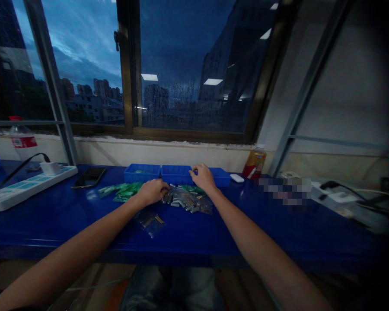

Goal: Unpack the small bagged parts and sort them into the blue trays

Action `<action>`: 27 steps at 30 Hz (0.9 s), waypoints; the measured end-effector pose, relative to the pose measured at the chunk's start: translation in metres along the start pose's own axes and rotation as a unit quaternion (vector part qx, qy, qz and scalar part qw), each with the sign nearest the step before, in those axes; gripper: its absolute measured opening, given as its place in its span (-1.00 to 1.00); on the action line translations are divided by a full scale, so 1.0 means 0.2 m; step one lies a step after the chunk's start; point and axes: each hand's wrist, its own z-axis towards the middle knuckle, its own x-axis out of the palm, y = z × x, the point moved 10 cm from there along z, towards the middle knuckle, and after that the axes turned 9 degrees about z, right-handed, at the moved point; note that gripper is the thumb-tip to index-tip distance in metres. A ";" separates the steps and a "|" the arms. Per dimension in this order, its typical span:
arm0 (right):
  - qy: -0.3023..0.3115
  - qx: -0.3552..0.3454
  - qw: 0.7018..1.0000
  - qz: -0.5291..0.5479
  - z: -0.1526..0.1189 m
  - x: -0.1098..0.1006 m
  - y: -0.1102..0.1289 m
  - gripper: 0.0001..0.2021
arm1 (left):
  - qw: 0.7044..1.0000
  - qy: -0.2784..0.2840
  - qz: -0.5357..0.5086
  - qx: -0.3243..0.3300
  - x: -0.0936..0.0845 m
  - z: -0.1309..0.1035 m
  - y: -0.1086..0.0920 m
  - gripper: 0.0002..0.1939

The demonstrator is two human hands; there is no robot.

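My left hand (153, 191) is closed at the left edge of a pile of small metal parts (184, 199); what its curled fingers hold, if anything, is hidden. Raised by the front rim of the middle blue bin (176, 173), my right hand (202, 176) has thumb and fingertips pinched together, and anything between them is too small to name. Green packets (125, 190) lie left of the pile. Nearer the table's front edge is a clear bag (153, 224) with brass-coloured pins. Two more bins, a left one (141, 174) and a right one (221, 177), flank the middle bin.
A phone (89, 177) and a white power strip (32, 188) lie on the left of the blue table (188, 242). A bottle (22, 140) stands behind the strip. To the right are a white case (237, 178), an amber bottle (255, 163) and cables with chargers (340, 196).
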 end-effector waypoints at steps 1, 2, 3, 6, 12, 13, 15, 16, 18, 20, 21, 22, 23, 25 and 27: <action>0.003 0.000 1.000 -0.001 0.00 0.01 0.00 -0.83 | 1.000 -0.001 0.007 -0.001 0.00 0.00 0.00 -0.72; 0.005 0.000 1.000 -0.002 0.00 0.02 0.01 -0.82 | 1.000 -0.005 0.014 -0.003 -0.01 0.00 0.00 -0.73; 0.006 0.000 1.000 -0.003 0.00 0.02 0.01 -0.81 | 1.000 -0.010 0.022 -0.004 -0.01 0.00 -0.01 -0.73; 0.013 0.003 1.000 -0.009 0.00 0.03 0.02 -0.80 | 0.998 -0.029 0.052 -0.014 -0.03 0.00 0.00 -0.75; 0.019 0.022 0.999 -0.015 -0.01 0.02 0.00 -0.78 | 0.995 -0.018 0.080 -0.055 -0.02 -0.01 0.04 -0.75; 0.014 0.020 1.000 -0.012 -0.01 0.01 0.02 -0.77 | 0.995 -0.012 0.076 -0.058 -0.01 -0.01 0.05 -0.76; 0.008 0.005 1.000 0.006 -0.01 0.00 0.06 -0.76 | 0.995 -0.005 0.063 -0.074 -0.02 -0.01 0.06 -0.78; 0.009 -0.007 1.000 0.021 -0.01 0.01 0.09 -0.77 | 0.995 -0.003 0.054 -0.082 -0.02 -0.01 0.08 -0.78; 0.030 -0.041 0.997 0.058 -0.03 0.03 0.18 -0.78 | 0.995 -0.014 0.029 -0.092 -0.05 -0.01 0.09 -0.76; 0.066 -0.085 0.989 0.097 -0.05 0.06 0.28 -0.82 | 0.995 -0.044 0.002 -0.087 -0.10 -0.01 0.10 -0.73; 0.086 -0.109 0.984 0.114 -0.07 0.08 0.32 -0.82 | 0.995 -0.063 -0.009 -0.080 -0.13 -0.01 0.10 -0.71; 0.103 -0.130 0.978 0.129 -0.09 0.09 0.37 -0.81 | 0.994 -0.080 -0.020 -0.074 -0.15 0.00 0.11 -0.70; 0.115 -0.146 0.972 0.141 -0.10 0.10 0.41 -0.77 | 0.993 -0.093 -0.029 -0.067 -0.17 0.00 0.11 -0.70; 0.131 -0.165 0.965 0.158 -0.13 0.12 0.46 -0.72 | 0.991 -0.111 -0.049 -0.049 -0.18 0.01 0.10 -0.71; 0.138 -0.174 0.961 0.165 -0.15 0.12 0.48 -0.73 | 0.991 -0.119 -0.059 -0.036 -0.19 0.01 0.09 -0.72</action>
